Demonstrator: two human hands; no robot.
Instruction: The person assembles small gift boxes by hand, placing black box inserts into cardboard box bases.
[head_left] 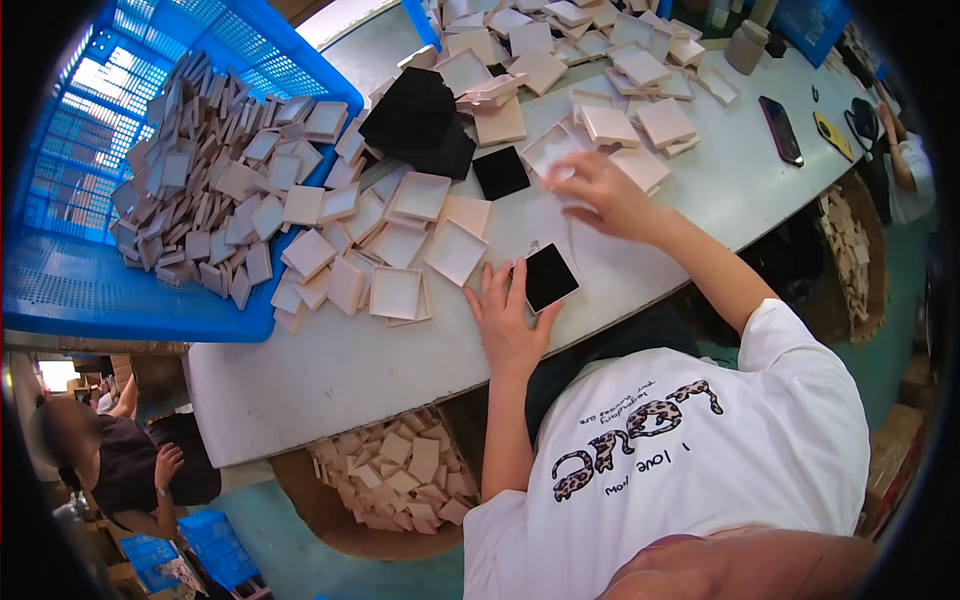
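Note:
My left hand (508, 318) lies on the table with its fingers spread. Its index finger and thumb press against two sides of a shallow square box (552, 278) that has a black pad inside. My right hand (605, 200) is raised over the table, slightly blurred, its thumb and fingers apart and nothing visible between them. Just beyond its fingertips is an open pale box (552, 150). A loose black square pad (501, 173) lies left of that hand. Farther back stands a stack of black pads (415, 115). Several empty pale boxes (457, 252) lie left of my left hand.
A blue plastic crate (318, 70) full of pale boxes stands at the left. More boxes (610, 125) are heaped at the back. A phone (780, 130), a yellow item (832, 136) and a jar (746, 47) are on the right. Below the table edge sits a bin (300, 495) of pale pieces. Another person (115, 465) is at lower left.

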